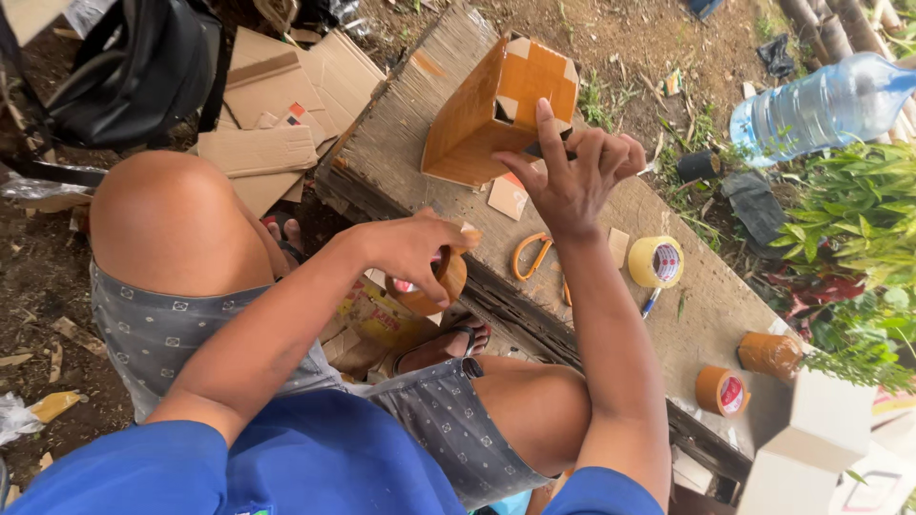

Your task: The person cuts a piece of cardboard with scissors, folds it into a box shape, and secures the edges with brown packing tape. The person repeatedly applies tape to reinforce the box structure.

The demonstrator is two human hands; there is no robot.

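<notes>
The table (401, 153), a rough wooden slab, lies under and beyond both hands. On it, just above the right hand (572, 176), stands a cardboard box (482, 119) wrapped in brown tape, tilted with one taped end turned up toward the camera; what is inside it cannot be seen. The right hand is against the box's lower near corner, index finger stretched up along the taped end and the other fingers curled at the edge, apparently pinching something small and dark there. Far off to the right of that hand, a large clear plastic water bottle (821, 100) lies on its side among green plants, with water visible in it. Low at the right corner, well away from both hands, sits a white box (811, 439).

The left hand (415, 253) is closed around a roll of brown tape (441, 281), holding it just off the table's near edge, below and to the left of the box. Right of the right forearm lies a roll of pale yellow tape (655, 262) with a blue pen (650, 303) just below it. Two more brown tape rolls (722, 391) rest farther down the table, near the white box. Between the two hands, orange-handled scissors (531, 256) lie flat on the table, and a small cardboard scrap (508, 197) sits just under the box, beside the right wrist.
</notes>
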